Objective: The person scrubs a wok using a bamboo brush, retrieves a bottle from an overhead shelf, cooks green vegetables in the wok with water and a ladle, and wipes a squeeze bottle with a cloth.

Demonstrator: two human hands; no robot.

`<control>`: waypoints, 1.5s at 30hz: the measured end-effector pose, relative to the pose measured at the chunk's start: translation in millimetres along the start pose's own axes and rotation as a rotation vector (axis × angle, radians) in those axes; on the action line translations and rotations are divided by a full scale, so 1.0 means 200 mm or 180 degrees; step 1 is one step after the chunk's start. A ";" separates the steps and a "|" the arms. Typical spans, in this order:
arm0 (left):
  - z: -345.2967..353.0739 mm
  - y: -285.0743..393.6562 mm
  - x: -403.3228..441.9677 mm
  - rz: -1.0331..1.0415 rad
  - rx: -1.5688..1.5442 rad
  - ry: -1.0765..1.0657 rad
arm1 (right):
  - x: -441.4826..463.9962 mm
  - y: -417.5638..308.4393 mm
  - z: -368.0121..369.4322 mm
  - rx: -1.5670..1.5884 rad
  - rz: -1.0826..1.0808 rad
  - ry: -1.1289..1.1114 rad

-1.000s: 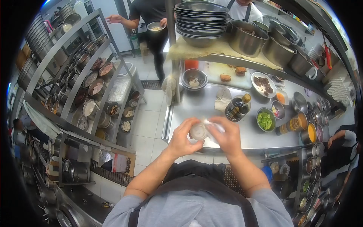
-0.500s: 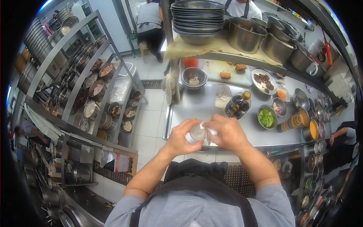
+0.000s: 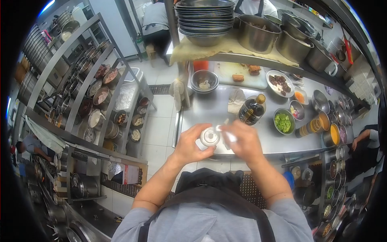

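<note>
A small round whitish container (image 3: 210, 136) is held over the counter's front edge, its round face turned up. My left hand (image 3: 191, 144) is wrapped round its left side, thumb below and fingers above. Just to the right, my right hand (image 3: 241, 142) pinches a white tissue or cloth (image 3: 229, 136) and is blurred by motion. Beyond the hands a dark bottle with a gold cap (image 3: 252, 109) stands on the steel counter (image 3: 205, 111), beside a folded beige cloth (image 3: 236, 101).
Bowls with green vegetables (image 3: 284, 121) and orange sauce (image 3: 334, 134) stand at the right. Behind are stacked metal bowls (image 3: 204, 82), a cutting board (image 3: 225, 72) and a plate of meat (image 3: 280, 84). An overhead shelf (image 3: 242, 59) holds pots. A rack (image 3: 60, 121) stands left. Co-workers are nearby.
My right hand has moved slightly to the right with the white tissue, off the container's top. The container's round face now shows more fully. The person at the back left has turned and bent away.
</note>
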State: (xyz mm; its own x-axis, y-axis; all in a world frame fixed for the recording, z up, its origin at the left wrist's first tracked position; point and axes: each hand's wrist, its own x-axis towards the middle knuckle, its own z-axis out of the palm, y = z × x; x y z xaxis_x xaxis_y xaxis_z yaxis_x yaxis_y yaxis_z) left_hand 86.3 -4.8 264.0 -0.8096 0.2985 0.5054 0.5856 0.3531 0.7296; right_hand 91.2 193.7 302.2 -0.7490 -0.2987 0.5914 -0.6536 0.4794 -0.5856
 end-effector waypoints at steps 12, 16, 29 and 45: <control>-0.02 -0.06 -0.01 -0.0282 -0.0292 -0.0030 | -0.06 0.06 0.00 0.0029 -0.0183 -0.0647; -0.01 -0.10 -0.03 -0.0380 -0.0307 -0.0200 | -0.03 0.06 0.01 -0.0679 -0.0471 -0.0931; -0.02 -0.06 -0.04 -0.0430 -0.0239 -0.0071 | -0.04 0.02 0.02 -0.0176 -0.0321 -0.0503; -0.01 -0.02 0.03 0.0113 0.0772 -0.0277 | -0.09 -0.03 0.09 -0.0612 -0.0490 -0.0422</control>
State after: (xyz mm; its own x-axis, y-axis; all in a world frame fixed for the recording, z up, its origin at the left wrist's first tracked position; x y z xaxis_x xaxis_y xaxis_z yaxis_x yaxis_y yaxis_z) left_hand 80.0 -6.2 265.0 -0.7880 0.3860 0.4795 0.6145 0.5401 0.5750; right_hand 106.3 181.0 284.2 -0.6583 -0.4796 0.5802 -0.7378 0.5640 -0.3709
